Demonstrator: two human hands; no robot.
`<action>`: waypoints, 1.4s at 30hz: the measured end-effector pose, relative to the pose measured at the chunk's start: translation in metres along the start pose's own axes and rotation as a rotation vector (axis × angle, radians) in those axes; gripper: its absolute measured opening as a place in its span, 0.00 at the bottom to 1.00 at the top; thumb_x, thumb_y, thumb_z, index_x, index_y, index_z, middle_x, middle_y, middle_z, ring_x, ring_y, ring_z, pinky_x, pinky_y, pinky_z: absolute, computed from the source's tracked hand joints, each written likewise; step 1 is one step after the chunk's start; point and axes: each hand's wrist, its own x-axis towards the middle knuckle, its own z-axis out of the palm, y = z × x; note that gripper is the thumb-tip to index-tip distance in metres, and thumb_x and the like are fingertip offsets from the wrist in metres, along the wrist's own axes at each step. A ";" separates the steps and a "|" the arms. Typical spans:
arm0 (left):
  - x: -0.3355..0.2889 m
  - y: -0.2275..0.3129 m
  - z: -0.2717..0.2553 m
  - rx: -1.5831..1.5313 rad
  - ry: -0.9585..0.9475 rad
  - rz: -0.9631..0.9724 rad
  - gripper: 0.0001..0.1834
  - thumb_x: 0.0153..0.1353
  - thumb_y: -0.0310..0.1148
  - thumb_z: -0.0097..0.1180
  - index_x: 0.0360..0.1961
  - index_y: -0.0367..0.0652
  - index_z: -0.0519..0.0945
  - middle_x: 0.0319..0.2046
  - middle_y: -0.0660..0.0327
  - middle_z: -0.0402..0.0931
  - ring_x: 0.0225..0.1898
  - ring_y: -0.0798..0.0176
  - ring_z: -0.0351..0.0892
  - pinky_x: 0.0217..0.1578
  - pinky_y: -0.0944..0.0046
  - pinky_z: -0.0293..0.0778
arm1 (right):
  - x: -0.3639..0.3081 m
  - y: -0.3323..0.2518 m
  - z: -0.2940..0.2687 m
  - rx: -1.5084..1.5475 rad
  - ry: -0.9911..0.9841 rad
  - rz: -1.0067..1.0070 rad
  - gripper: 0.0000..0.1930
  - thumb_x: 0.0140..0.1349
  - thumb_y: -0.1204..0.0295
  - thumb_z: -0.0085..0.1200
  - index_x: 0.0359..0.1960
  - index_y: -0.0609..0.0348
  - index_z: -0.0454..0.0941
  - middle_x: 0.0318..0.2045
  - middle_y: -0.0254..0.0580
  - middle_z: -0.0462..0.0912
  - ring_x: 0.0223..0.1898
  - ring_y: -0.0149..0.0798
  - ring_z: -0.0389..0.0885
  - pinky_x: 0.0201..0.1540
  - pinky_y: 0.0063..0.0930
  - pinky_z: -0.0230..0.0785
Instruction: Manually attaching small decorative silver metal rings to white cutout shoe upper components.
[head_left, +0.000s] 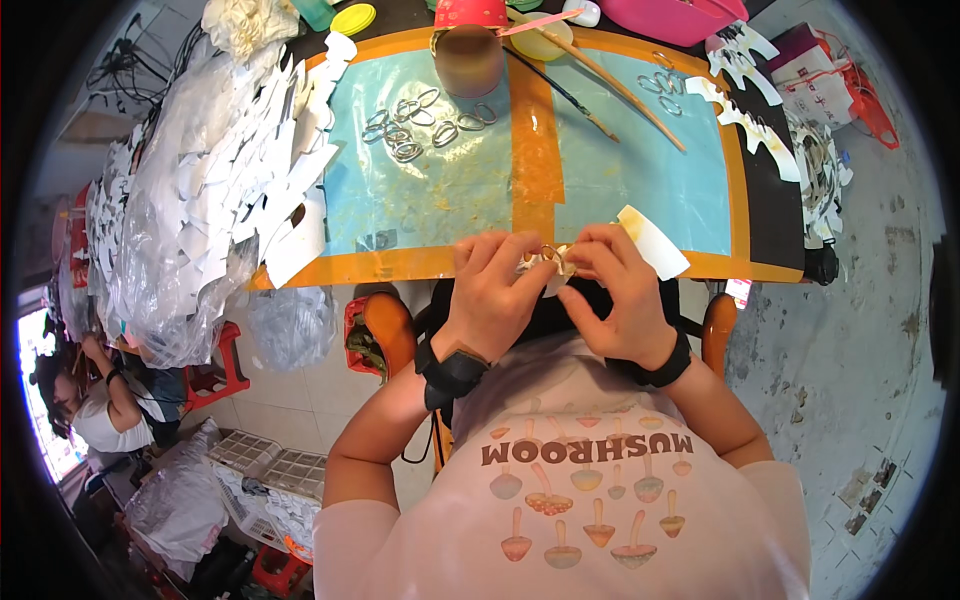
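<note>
My left hand (492, 296) is closed at the table's near edge, its thumb and fingers pinching a small white piece and a metal ring (549, 254). My right hand (622, 298) pinches the other side of the same white piece (558, 280); the fingertips hide much of it. Just beyond the right fingers lies a white curved strip (652, 246) with a yellowish stain. Several loose metal rings (410, 122) lie on the blue sheet at the far left, and a smaller group of rings (665, 88) sits at the far right.
White cut pieces (265, 165) are heaped along the left side with clear plastic. A brown-stained red cup (468, 62), a thin brush (565, 92) and a wooden stick (622, 82) are at the back. Notched white strips (752, 125) lie right. Another person (105, 400) sits at lower left.
</note>
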 end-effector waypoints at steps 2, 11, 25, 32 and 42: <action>-0.003 -0.002 0.002 -0.011 0.001 0.037 0.12 0.47 0.26 0.66 0.35 0.48 0.87 0.40 0.65 0.80 0.43 0.59 0.77 0.45 0.59 0.64 | 0.003 0.001 -0.002 0.023 -0.034 0.018 0.14 0.51 0.83 0.60 0.41 0.62 0.79 0.44 0.42 0.77 0.37 0.44 0.81 0.36 0.34 0.76; -0.009 -0.005 0.006 0.068 0.059 0.150 0.14 0.45 0.25 0.66 0.36 0.46 0.87 0.40 0.66 0.82 0.42 0.61 0.79 0.43 0.61 0.65 | 0.012 0.005 -0.004 -0.242 -0.142 -0.141 0.17 0.50 0.83 0.59 0.43 0.58 0.80 0.41 0.41 0.76 0.40 0.43 0.80 0.34 0.34 0.76; -0.006 -0.009 0.008 0.006 0.025 0.099 0.10 0.46 0.26 0.66 0.33 0.46 0.86 0.42 0.62 0.83 0.47 0.59 0.81 0.45 0.62 0.67 | 0.013 0.008 -0.003 -0.440 -0.192 -0.210 0.08 0.55 0.78 0.55 0.38 0.63 0.75 0.39 0.41 0.75 0.40 0.42 0.78 0.32 0.33 0.75; -0.016 -0.010 0.012 0.110 0.138 0.190 0.13 0.47 0.26 0.70 0.37 0.48 0.86 0.43 0.62 0.80 0.44 0.59 0.79 0.44 0.60 0.65 | 0.021 0.005 -0.012 -0.223 -0.223 -0.242 0.12 0.55 0.82 0.55 0.43 0.65 0.76 0.41 0.43 0.76 0.40 0.48 0.79 0.39 0.38 0.76; -0.020 -0.014 0.018 0.172 0.189 0.287 0.13 0.48 0.26 0.71 0.36 0.49 0.86 0.44 0.62 0.79 0.45 0.59 0.79 0.43 0.60 0.65 | 0.031 0.011 -0.014 -0.241 -0.363 -0.239 0.10 0.53 0.83 0.54 0.39 0.64 0.75 0.37 0.44 0.74 0.39 0.48 0.77 0.39 0.38 0.75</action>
